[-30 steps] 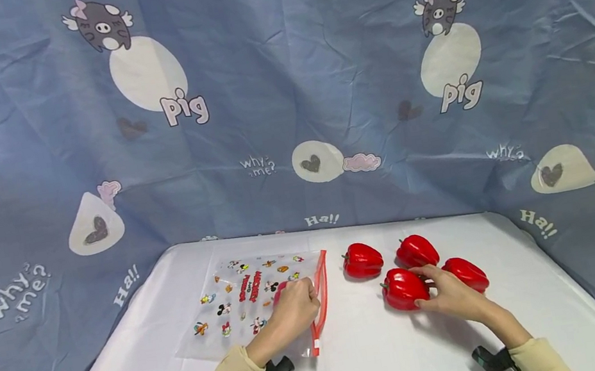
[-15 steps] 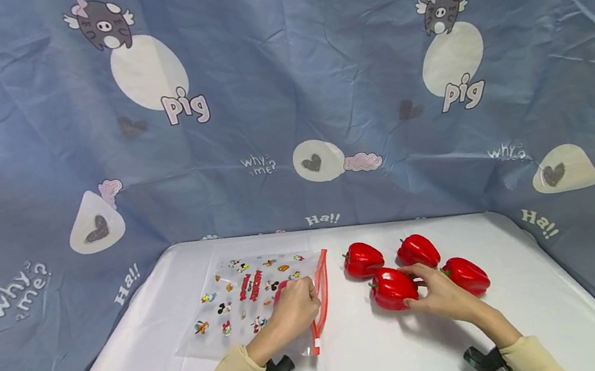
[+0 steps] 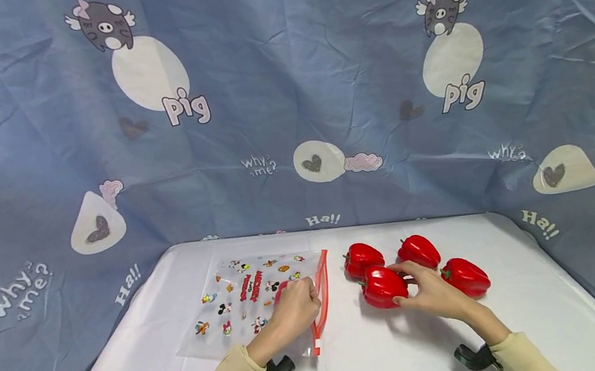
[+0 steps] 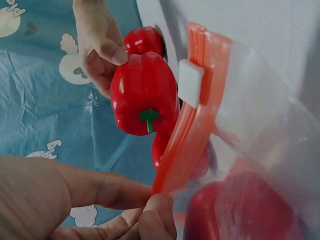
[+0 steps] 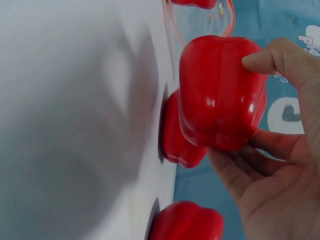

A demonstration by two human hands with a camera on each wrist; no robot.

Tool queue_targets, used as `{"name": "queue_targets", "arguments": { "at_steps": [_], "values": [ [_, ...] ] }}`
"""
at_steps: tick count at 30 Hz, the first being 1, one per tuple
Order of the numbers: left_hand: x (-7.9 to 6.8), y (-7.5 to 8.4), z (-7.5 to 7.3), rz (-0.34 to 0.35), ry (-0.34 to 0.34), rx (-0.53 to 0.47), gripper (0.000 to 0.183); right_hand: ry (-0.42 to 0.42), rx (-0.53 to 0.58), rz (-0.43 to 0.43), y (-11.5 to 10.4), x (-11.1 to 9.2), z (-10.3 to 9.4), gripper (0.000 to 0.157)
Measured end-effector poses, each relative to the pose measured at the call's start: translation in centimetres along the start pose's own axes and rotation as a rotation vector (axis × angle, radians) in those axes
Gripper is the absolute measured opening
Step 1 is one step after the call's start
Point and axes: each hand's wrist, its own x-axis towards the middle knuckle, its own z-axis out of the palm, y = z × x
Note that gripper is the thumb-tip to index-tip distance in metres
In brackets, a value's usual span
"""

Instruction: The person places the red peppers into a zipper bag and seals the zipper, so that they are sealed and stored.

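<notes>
A clear zip bag (image 3: 236, 315) with cartoon prints and a red zip edge lies at the left of the table. My left hand (image 3: 296, 306) pinches its red edge (image 4: 192, 130), with the white slider (image 4: 190, 83) further along it. Inside the bag shows a red bell pepper (image 4: 235, 210), mostly hidden by my hand in the head view. My right hand (image 3: 433, 290) grips another red bell pepper (image 3: 384, 286) between thumb and fingers. In the right wrist view this pepper (image 5: 220, 90) is held off the white table, its green stem toward the bag.
Three more red bell peppers lie on the white table (image 3: 373, 368): one behind the held one (image 3: 363, 257), a pepper at the back (image 3: 419, 251) and a pepper at the right (image 3: 466, 277). A blue printed curtain (image 3: 270, 86) hangs around the table.
My right hand has carried its bell pepper left, toward the bag's opening, and it now overlaps the back left pepper in the head view. My left hand keeps its place on the bag's edge.
</notes>
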Motion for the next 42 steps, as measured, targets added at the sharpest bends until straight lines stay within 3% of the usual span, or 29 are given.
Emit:
{"name": "queue_targets", "arguments": {
  "at_steps": [31,42],
  "values": [
    [0.2,-0.1,0.1,0.001,0.0,0.014,0.017,-0.051,0.039,-0.044,-2.4,1.6,2.1,0.065],
    [0.1,0.0,0.1,-0.012,-0.004,0.007,0.017,-0.079,0.055,-0.114,-3.2,2.4,3.4,0.06]
  ]
}}
